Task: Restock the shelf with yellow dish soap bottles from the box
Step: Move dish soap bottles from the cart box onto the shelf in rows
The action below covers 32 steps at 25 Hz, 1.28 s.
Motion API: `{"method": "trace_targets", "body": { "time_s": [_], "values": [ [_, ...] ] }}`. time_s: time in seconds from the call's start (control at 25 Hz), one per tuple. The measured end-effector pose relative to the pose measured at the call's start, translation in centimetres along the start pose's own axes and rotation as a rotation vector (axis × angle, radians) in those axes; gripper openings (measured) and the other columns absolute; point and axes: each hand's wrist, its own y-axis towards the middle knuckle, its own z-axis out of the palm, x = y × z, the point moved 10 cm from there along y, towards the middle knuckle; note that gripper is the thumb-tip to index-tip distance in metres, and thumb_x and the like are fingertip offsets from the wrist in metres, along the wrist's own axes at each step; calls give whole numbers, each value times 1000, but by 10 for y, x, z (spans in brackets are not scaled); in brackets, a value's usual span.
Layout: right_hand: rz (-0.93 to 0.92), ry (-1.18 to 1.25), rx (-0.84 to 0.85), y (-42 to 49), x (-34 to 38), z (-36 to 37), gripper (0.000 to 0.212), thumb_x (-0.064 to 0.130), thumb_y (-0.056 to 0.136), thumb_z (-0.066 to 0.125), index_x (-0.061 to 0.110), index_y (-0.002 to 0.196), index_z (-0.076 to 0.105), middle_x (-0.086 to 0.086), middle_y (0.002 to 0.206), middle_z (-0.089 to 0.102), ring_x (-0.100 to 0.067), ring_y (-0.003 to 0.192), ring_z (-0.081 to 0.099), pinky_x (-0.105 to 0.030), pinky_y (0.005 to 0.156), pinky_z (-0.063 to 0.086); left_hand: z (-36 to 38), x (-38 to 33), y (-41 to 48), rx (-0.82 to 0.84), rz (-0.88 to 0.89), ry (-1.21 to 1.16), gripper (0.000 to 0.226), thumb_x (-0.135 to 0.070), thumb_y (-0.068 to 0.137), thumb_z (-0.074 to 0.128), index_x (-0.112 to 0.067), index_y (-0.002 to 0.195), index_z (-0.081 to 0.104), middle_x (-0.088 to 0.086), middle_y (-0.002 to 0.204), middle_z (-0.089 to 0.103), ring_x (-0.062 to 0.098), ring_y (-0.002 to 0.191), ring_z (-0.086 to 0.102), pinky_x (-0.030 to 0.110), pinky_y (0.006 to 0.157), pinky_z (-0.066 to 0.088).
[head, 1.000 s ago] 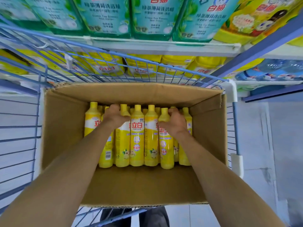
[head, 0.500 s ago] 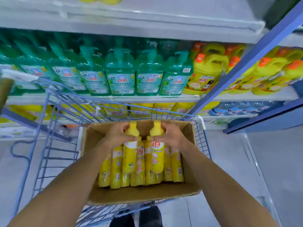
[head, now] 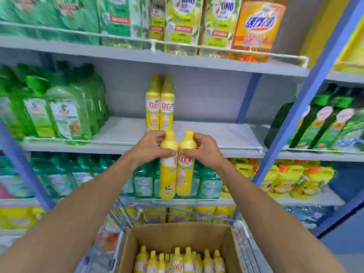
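Note:
My left hand [head: 146,147] grips one yellow dish soap bottle [head: 167,174] by its neck, and my right hand [head: 203,149] grips a second yellow bottle [head: 185,174] the same way. Both bottles hang upright, side by side and touching, just in front of the grey middle shelf [head: 216,134]. Two yellow bottles [head: 160,103] stand on that shelf directly behind my hands. At the bottom of the view, the open cardboard box [head: 231,251] holds several more yellow bottles [head: 179,261].
Green soap bottles [head: 65,113] fill the shelf's left end, and dark green bottles [head: 325,123] stand in the bay to the right past a blue upright [head: 291,119]. The box sits in a blue wire cart [head: 122,215]. Teal bottles [head: 143,184] line the shelf below.
Both hands have lifted a bottle each out of the box and raised them to the middle shelf. The view has tilted up from the cart to the shelves.

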Motion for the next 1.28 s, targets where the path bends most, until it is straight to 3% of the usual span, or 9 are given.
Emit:
{"method": "trace_targets", "body": {
  "time_s": [0.12, 0.24, 0.32, 0.52, 0.6, 0.8, 1.0, 1.12, 1.28],
  "values": [
    [-92, 81, -36, 35, 57, -13, 49, 41, 56, 87, 19, 97, 72, -2, 92, 77, -13, 78, 69, -51, 81, 59, -42, -51, 15, -126, 75, 1, 59, 2, 57, 86, -1, 109, 60, 22, 104, 72, 20, 88, 68, 40, 85, 57],
    [-161, 131, -66, 72, 92, -21, 52, 39, 56, 86, 17, 101, 72, -4, 95, 77, -23, 87, 74, -51, 82, 59, -77, -90, 31, -255, 148, 69, 50, -5, 53, 87, -16, 95, 62, 3, 91, 71, 6, 77, 65, 25, 78, 55],
    [-210, 147, -87, 96, 108, -25, 49, 40, 57, 87, 21, 100, 70, -2, 94, 77, -22, 89, 73, -51, 83, 59, -95, -104, 46, -291, 184, 111, 46, -2, 58, 90, -21, 90, 62, -5, 87, 67, 3, 74, 62, 23, 74, 53],
    [-266, 164, -101, 137, 119, -22, 52, 42, 59, 87, 22, 102, 67, 2, 95, 75, -21, 90, 71, -45, 82, 59, -134, -97, 74, -450, 216, 167, 48, -16, 54, 92, -20, 95, 68, 6, 97, 73, 15, 86, 66, 33, 83, 55],
    [-251, 165, -80, 147, 111, -14, 51, 42, 59, 89, 22, 101, 67, 0, 95, 75, -25, 92, 71, -47, 82, 59, -140, -87, 80, -488, 177, 169, 49, -12, 57, 93, -15, 100, 69, 7, 99, 72, 17, 87, 67, 33, 82, 56],
    [-201, 163, -21, 162, 84, 12, 57, 42, 55, 85, 23, 106, 69, 0, 98, 75, -23, 93, 72, -48, 85, 60, -142, -73, 95, -497, 149, 131, 43, -1, 69, 86, -10, 108, 68, 2, 99, 69, 12, 80, 66, 22, 70, 54],
    [-167, 159, -18, 167, 71, 21, 59, 33, 67, 88, 20, 120, 66, 1, 109, 72, -18, 97, 71, -46, 90, 59, -139, -50, 116, -403, 138, 162, 47, -13, 62, 88, -15, 105, 69, 4, 100, 72, 19, 88, 69, 37, 84, 58],
    [-195, 76, -130, 162, 71, 16, 64, 38, 69, 88, 23, 125, 63, 4, 116, 60, -13, 105, 64, -34, 94, 56, -141, -36, 119, -386, 167, 161, 51, -22, 61, 86, -20, 109, 69, -2, 104, 72, 20, 99, 68, 38, 92, 55],
    [-88, 147, -347, 143, 57, 11, 64, 43, 65, 93, 25, 117, 59, 14, 107, 68, 5, 94, 64, -17, 81, 53, -138, -27, 114, -432, 138, 175, 60, -27, 62, 92, -21, 113, 61, -5, 105, 68, 11, 99, 63, 27, 87, 54]
  ]
}}
